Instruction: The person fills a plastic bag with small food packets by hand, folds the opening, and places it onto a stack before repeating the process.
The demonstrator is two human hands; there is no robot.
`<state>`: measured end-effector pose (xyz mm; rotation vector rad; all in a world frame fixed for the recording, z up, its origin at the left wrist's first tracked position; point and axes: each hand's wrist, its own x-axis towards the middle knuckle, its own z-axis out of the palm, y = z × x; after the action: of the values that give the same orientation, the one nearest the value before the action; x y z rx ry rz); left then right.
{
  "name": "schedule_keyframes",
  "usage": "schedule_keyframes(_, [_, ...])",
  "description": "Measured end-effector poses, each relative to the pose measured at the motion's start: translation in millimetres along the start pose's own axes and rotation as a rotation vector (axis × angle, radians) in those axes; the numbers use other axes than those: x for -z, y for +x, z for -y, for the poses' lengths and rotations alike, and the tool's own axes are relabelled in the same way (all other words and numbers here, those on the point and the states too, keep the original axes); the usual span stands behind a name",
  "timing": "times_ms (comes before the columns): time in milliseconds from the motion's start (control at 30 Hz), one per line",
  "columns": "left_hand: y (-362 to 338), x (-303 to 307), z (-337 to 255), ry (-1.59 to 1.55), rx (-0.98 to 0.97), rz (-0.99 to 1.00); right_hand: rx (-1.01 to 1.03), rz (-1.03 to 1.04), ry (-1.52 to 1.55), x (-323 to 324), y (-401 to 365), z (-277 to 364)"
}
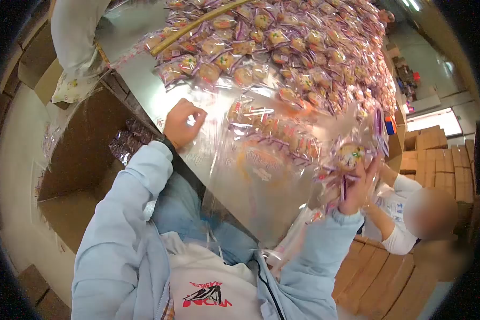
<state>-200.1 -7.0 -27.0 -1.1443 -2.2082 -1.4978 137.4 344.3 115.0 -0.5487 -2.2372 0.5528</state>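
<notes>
My left hand is at the left edge of the metal table, thumb and forefinger pinched at the film of a large clear plastic bag. The bag lies over the table's near corner. Inside it, a row of wrapped cakes runs across the far part, and the near part is flat. At the right, my right hand grips a wrapped cake in clear and purple film, with more wrappers bunched around the fingers. How many packets it holds is hidden.
A large heap of wrapped cakes covers the table's far side, a wooden strip along it. An open carton with dark packets stands at left. Another person is at right, beside stacked cartons; a sleeve shows upper left.
</notes>
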Motion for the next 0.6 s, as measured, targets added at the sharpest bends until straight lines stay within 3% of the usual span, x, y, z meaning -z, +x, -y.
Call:
schedule_keyframes(33, [1,2,-5,-0.056,0.066,-0.027,-0.020,-0.029,-0.027,12,-19,-3])
schedule_keyframes(67, [13,13,-28,-0.015,0.018,-0.072,-0.227,-0.107,0.240,10,-34,32])
schedule_keyframes(133, [22,36,-67,-0.002,0.017,0.081,-0.473,-0.182,0.567,17,-64,60])
schedule_keyframes(233, [1,56,-135,0.014,-0.166,0.276,-0.529,-0.157,0.697,32,-107,71])
schedule_keyframes(333, [-49,46,-176,0.251,-0.309,0.613,-0.507,-0.094,0.713,43,-145,85])
schedule_keyframes(433, [-83,22,-168,0.495,-0.418,0.652,-0.545,-0.003,0.792,45,-185,105])
schedule_keyframes(600, [-83,15,-170,0.317,-0.375,0.448,-0.619,0.271,1.003,35,-234,142])
